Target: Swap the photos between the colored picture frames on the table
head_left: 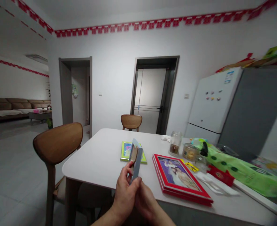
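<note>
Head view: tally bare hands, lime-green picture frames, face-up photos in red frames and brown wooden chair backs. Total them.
Bare left hand and right hand: 2
Lime-green picture frame: 1
Face-up photo in red frame: 1
Brown wooden near chair back and far chair back: 2
Total: 6

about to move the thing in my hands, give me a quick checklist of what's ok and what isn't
- Left hand gripping the grey item: ok, fingers wrapped around it
- Right hand gripping too: cannot tell, partly hidden behind the left
- Green frame lying flat on the table: ok
- Green frame in full view: not ok, the grey item blocks part of it
- Red frames away from the table's near edge: not ok, they lie close to it
- Glass jar standing upright: ok
</note>
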Available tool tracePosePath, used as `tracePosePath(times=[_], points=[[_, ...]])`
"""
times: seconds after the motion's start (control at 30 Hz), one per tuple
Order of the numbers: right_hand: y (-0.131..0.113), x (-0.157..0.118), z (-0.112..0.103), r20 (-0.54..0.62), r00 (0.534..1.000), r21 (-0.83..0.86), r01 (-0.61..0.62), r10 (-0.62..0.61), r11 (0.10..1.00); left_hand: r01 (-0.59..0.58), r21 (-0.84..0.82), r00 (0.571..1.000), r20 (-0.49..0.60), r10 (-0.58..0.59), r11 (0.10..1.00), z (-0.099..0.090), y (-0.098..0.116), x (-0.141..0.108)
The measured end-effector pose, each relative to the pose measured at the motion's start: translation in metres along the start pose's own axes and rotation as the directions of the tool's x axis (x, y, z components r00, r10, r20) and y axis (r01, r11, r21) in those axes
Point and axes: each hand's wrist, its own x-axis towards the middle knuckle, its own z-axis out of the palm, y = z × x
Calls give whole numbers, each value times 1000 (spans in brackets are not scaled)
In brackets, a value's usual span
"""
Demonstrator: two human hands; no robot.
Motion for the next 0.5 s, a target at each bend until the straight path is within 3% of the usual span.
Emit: tracePosePath(times=[0.1,0.17,0.27,0.33,0.4,0.5], points=[[-14,-3,2,-142,960,50,250,-241,967,-9,-155,1000,10,11,988,20,7,14],[-42,0,-25,-271,898,-106,329,-346,938,-24,-215,1000,12,27,976,30,9,28],[-91,4,-93,-440,834,-407,144,-332,902,64,-211,998,42,-56,975,50,-1,46],[-115,4,-138,-449,799,-597,65,-400,799,177,-158,981,112,-160,971,67,-18,50],[-129,3,-173,-449,760,-762,-50,-470,646,233,-127,958,199,-206,964,85,-39,47],[-132,2,-205,-462,741,-837,-182,-487,516,183,59,947,258,-193,981,105,-66,36]])
